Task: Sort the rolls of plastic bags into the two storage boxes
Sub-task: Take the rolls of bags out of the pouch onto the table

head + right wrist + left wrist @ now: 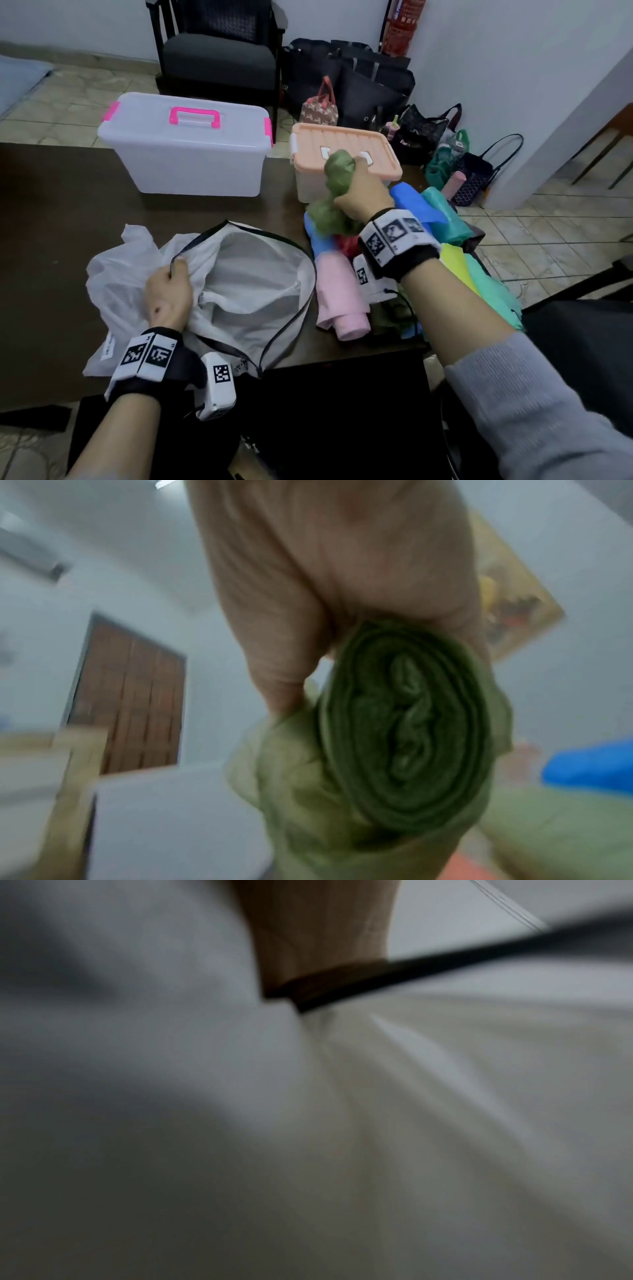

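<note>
Gripped in the right hand (359,186), a green roll of plastic bags (337,173) is held up above the surface (68,219), with a loose green tail trailing down from the fist; in the right wrist view the roll (404,729) is seen end-on, its coiled layers plain, with the fingers (267,615) curled round it. Just beyond that hand, the smaller storage box with the peach lid (346,150) is seen shut, and further to the left stands the larger clear box with pink handle and clasps (185,154), also lidded. Below and beside the right wrist a heap of other rolls is spread: a pink roll (342,301), blue bags (414,202), and teal, yellow and red ones, partly hidden by the arm. The rim of a white drawstring bag (253,274) is clenched by the left hand (168,294), its black cord (445,964) being pinched under a finger in the blurred left wrist view. A white plastic bag (116,270) is crumpled to the left of that hand. Beyond the surface, a dark chair (219,51) and several handbags (359,85) are set on the tiled floor.
</note>
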